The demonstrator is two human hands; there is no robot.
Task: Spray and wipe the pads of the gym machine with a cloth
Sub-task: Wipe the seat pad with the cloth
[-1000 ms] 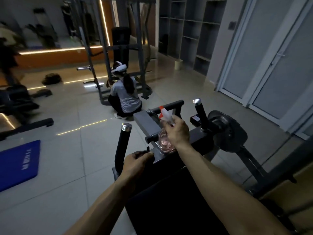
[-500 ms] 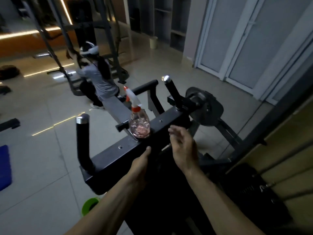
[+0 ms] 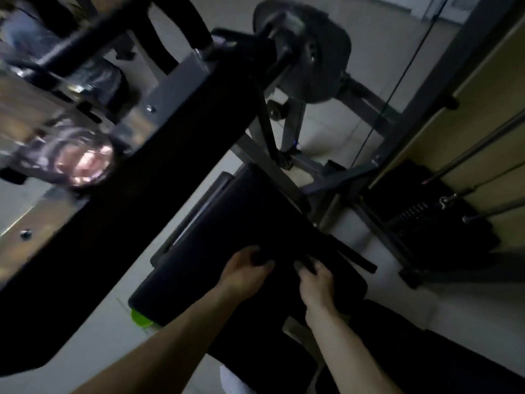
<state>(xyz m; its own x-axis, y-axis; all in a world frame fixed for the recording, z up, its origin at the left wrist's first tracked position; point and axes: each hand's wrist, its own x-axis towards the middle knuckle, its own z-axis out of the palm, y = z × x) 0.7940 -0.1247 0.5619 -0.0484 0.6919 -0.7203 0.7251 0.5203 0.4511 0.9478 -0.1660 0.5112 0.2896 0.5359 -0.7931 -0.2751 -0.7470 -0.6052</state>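
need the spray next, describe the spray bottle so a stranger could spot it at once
Find the wide black crossbar of the gym machine that slants across the left half of the view. Along its upper left edge is the spray bottle, blurred here. It is the only see-through thing with a pink glow among dark metal and the black seat pad.

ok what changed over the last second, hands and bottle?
Right hand let go of the clear pink-filled spray bottle, left on the grey metal machine frame. Both hands dropped to the lower black seat pad; left hand left the upper black pad. Their fingers curl on something dark, too dim to identify. Bottle stayed put since.
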